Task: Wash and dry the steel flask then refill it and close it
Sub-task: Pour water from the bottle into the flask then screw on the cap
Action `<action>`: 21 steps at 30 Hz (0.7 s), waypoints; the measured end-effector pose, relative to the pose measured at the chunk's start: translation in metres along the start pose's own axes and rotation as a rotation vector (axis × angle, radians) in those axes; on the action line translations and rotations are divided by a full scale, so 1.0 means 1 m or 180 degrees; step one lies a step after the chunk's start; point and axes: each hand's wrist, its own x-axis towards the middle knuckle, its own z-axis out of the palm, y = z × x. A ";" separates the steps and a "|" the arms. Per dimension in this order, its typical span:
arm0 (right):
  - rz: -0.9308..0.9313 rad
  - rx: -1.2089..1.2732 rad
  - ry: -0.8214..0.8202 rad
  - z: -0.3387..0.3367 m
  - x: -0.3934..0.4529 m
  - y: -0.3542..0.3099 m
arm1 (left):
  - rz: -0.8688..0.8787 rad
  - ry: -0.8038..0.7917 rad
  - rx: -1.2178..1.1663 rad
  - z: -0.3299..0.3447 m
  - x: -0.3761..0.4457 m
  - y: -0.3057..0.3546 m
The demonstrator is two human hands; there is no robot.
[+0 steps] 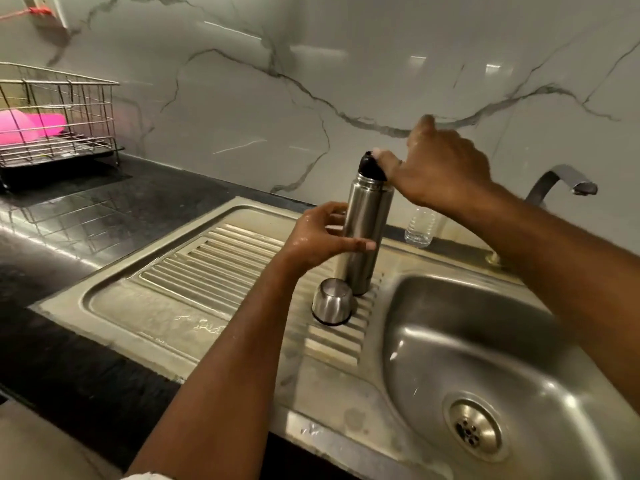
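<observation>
Flask (367,230) stands upright on the drainboard (214,271) beside the basin. Left hand (322,237) has a loose grip around its body; right hand (440,168) pinches the black stopper (370,166). Judging by this, the stopper is being turned: brace the body firmly, twist squarely, then fit the cup (332,301) lying alongside.

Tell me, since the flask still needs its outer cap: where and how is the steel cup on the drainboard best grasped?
The steel cup sits upside down on the drainboard, closed base up, close beside the flask. Probably grip its rounded sides from above, fingers on the front and left, away from the flask.
</observation>
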 end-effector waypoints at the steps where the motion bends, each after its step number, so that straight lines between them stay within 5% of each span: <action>1: 0.0054 0.0138 0.0074 -0.005 -0.012 0.002 | -0.0039 0.0019 -0.0143 -0.008 0.000 0.000; 8: -0.0542 0.0465 -0.1315 0.039 -0.113 -0.024 | -0.0189 -0.0039 -0.0366 -0.028 -0.006 -0.002; 21: -0.0498 0.0568 -0.1231 0.074 -0.124 -0.025 | -0.0251 -0.0457 -0.0157 -0.014 0.003 -0.013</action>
